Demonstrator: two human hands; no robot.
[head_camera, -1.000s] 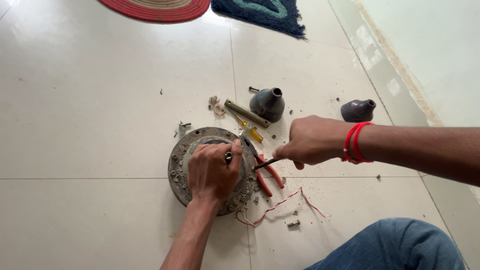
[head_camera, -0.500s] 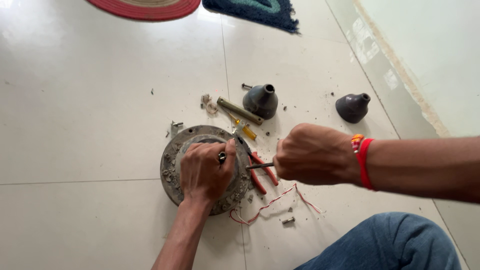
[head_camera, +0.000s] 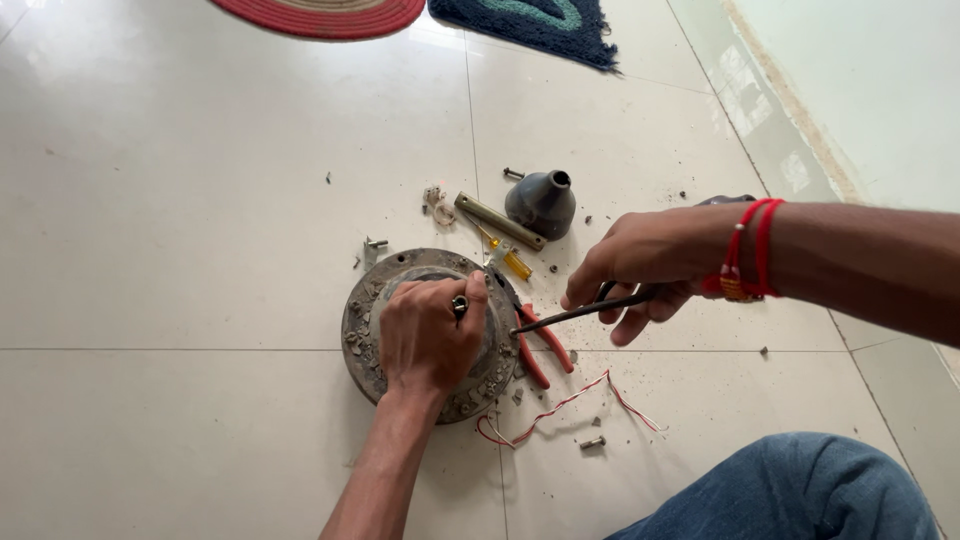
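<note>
Floor (head_camera: 200, 200) of pale glossy tile carries all parts; woven mats lie at its far edge. Motor housing (head_camera: 365, 335), a round, grimy metal disc, sits centrally and serves as landmark. It looks heavy, rigid and unlikely to slide; the rim or raised hub offers the best hold. Left hand (head_camera: 428, 335) rests on the hub, grip closed on a small metal fitting (head_camera: 460, 305). Right hand (head_camera: 650, 265), right of the housing, has its grip closed on a thin dark tool (head_camera: 570, 315) whose tip meets the housing edge. Red-handled pliers (head_camera: 540, 350) lie just right of the housing; a grey cone cover (head_camera: 542, 203) lies beyond; red-white wire (head_camera: 560, 405) lies nearer the person.
</note>
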